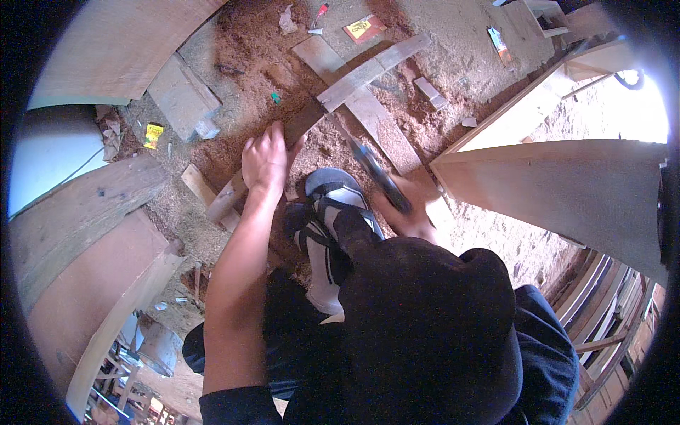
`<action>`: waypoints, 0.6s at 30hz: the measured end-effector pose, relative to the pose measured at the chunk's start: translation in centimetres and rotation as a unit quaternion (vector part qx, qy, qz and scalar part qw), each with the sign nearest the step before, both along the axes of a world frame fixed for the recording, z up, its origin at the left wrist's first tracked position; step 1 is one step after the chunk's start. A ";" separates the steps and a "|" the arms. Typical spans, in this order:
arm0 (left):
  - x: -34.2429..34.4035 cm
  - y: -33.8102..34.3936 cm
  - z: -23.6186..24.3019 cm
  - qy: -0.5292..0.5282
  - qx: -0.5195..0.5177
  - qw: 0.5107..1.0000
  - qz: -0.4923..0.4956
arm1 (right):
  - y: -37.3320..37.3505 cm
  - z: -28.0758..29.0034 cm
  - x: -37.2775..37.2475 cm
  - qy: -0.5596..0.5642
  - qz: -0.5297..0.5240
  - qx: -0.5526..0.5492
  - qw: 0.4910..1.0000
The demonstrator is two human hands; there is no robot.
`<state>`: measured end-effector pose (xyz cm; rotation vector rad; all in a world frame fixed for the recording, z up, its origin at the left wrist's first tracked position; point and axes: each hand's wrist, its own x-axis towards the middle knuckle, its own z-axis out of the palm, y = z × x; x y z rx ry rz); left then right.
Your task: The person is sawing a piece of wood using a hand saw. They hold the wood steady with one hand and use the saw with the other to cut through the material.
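Observation:
A long, slightly curved wooden piece point(368, 71) lies slanting over a flat board point(392, 134) on the sawdust-covered ground. My left hand point(266, 164) is closed on the nearer, shaded part of this wood, pressing it from above. In my right hand point(418, 205) is a dark-handled tool point(379, 177) with a narrow metal end, which reaches the wood's near side around its middle. The tool's exact kind cannot be made out, and my right fingers are partly blurred. My sandalled feet point(333, 185) are close below the wood, between my hands.
Wooden panels point(559, 191) stand at the right, and thick planks point(85, 212) fill the left. A small wood block point(431, 93) sits beyond the board. Offcuts point(182, 95) lie at the upper left. A yellow packet point(152, 135) and other litter dot the sawdust.

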<state>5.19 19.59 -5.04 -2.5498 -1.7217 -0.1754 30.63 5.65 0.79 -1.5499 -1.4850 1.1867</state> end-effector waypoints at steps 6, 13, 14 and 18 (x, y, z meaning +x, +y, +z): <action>0.6 0.0 0.2 -0.006 0.008 1.000 0.000 | -4.6 -0.9 0.7 0.000 -0.053 -0.093 0.994; 0.3 0.2 0.4 -0.008 0.014 1.000 -0.013 | -3.8 0.5 -0.3 -0.058 -0.102 -0.082 0.990; 0.3 0.0 0.3 -0.009 0.022 1.000 -0.012 | -2.5 1.2 -0.5 -0.042 -0.086 -0.102 0.990; 0.4 0.1 1.2 -0.007 0.011 1.000 -0.008 | 2.3 2.4 -1.1 -0.002 0.003 -0.075 0.997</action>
